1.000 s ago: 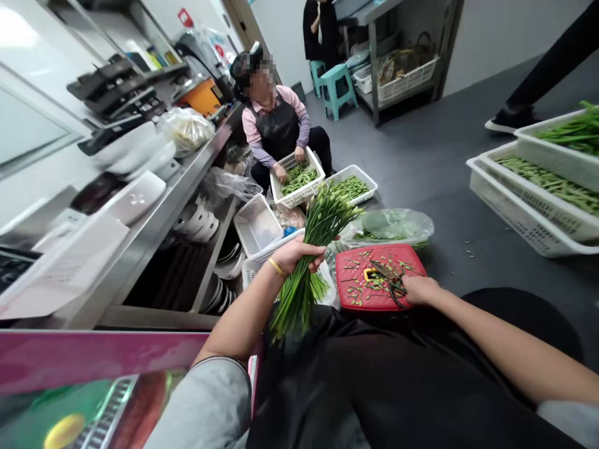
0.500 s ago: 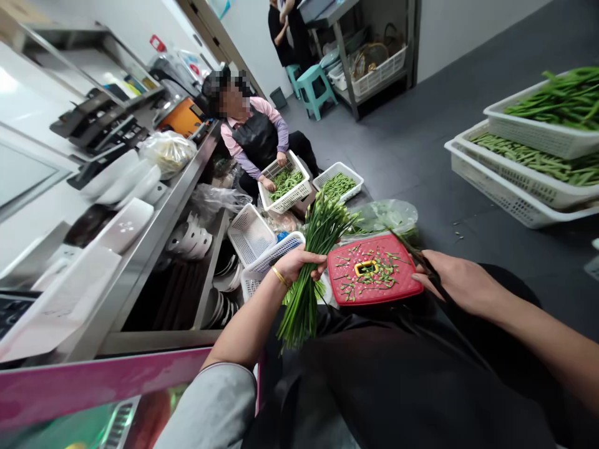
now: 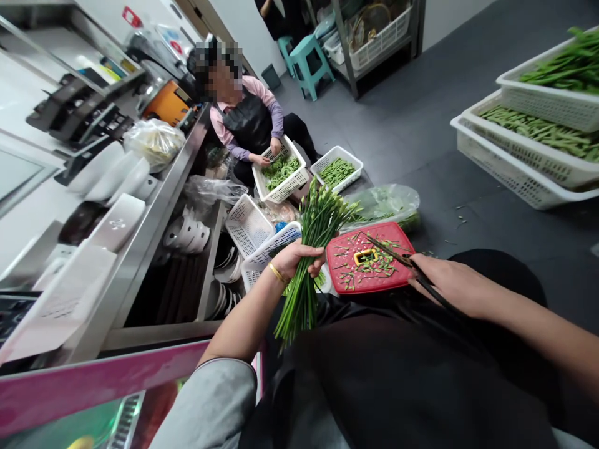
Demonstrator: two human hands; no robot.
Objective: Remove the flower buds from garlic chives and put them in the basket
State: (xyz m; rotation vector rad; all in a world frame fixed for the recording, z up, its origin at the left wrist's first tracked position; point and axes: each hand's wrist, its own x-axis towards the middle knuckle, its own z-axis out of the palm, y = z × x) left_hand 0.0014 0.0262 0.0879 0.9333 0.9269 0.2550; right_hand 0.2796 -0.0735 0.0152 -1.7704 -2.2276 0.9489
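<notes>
A thick bunch of green flowering stems (image 3: 322, 218) is gripped round its middle by my left hand (image 3: 299, 259), buds up and cut ends hanging down over my dark apron. My right hand (image 3: 444, 284) is closed round the dark handles of scissors (image 3: 390, 249), whose blades point left over a red lid. Small green bud pieces lie scattered on the red lid (image 3: 341, 252), around its yellow-rimmed handle. The bunch and the scissors are apart, with the lid between my hands.
A seated person (image 3: 248, 121) handles green beans in a white basket (image 3: 281, 190). Another bean basket (image 3: 358, 167) stands beside it. Stacked baskets (image 3: 515, 178) are at the right. A steel counter with dishes (image 3: 154, 224) runs along the left; a clear bag (image 3: 407, 198) lies behind the lid.
The scissors have turned and their blades now reach left across the lid. The seated person's hands have come closer together. The view has shifted slightly.
</notes>
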